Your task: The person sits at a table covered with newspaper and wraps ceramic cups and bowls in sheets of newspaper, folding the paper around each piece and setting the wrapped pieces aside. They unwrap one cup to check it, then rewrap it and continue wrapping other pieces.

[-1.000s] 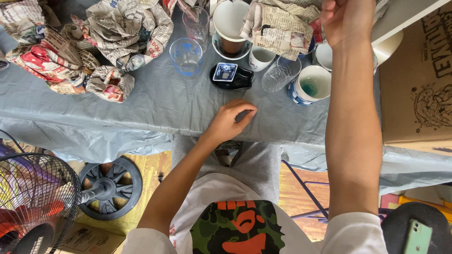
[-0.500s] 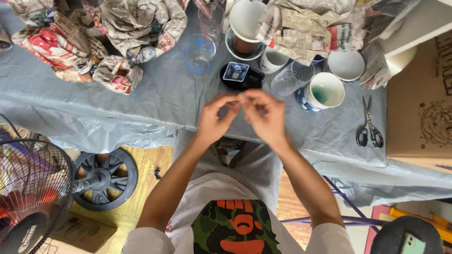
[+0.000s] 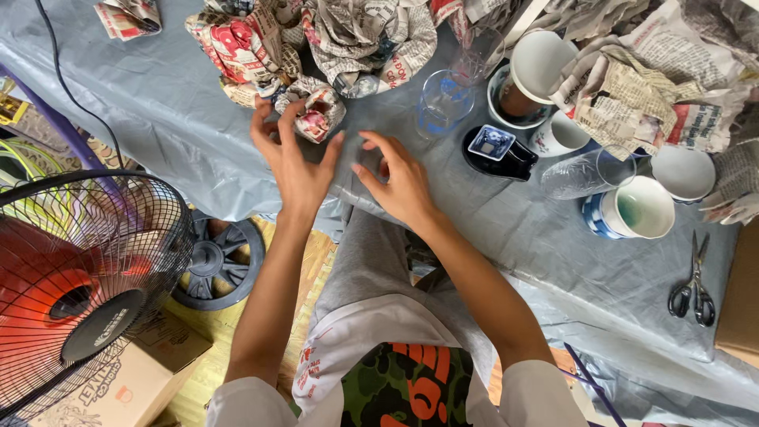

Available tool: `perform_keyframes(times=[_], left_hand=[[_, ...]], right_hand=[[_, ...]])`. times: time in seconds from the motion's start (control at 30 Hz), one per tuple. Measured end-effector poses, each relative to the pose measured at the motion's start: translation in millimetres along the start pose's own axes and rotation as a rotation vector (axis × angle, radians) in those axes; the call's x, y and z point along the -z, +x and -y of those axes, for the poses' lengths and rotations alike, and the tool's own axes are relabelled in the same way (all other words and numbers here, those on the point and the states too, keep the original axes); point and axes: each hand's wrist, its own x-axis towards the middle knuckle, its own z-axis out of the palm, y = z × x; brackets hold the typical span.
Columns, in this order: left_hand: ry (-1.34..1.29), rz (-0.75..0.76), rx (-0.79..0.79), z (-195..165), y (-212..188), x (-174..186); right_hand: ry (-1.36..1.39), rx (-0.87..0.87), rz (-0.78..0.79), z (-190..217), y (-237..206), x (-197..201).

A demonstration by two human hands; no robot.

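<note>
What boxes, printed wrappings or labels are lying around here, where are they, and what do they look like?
Cardboard box: lower left under the fan, brown, with red print.
Second cardboard box: right edge, plain brown, mostly cut off.
Newspaper bundles: top of the grey sheet, crumpled, grey and red print.
Small newspaper bundle: just beyond the left hand, red and white.

One head-worn camera looks steeply down, close over a grey-sheeted table (image 3: 158,119) and the wearer's lap.
</note>
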Motion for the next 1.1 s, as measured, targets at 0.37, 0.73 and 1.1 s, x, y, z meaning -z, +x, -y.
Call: perform_keyframes(times=[0.37, 0.73, 1.1], left_hand=[[-0.102, 0.093, 0.195, -6, -19, 4], [-0.407, 0.42, -0.351, -74, -93, -38], [-0.422, 0.604, -0.377, -98, -104, -65]], right_hand=[[0.221, 0.062, 0.049, -6, -39, 23], [-0.509, 0.168, -0.113, 40, -102, 114], [-0.727, -0.063, -0.045, 48, -126, 123]])
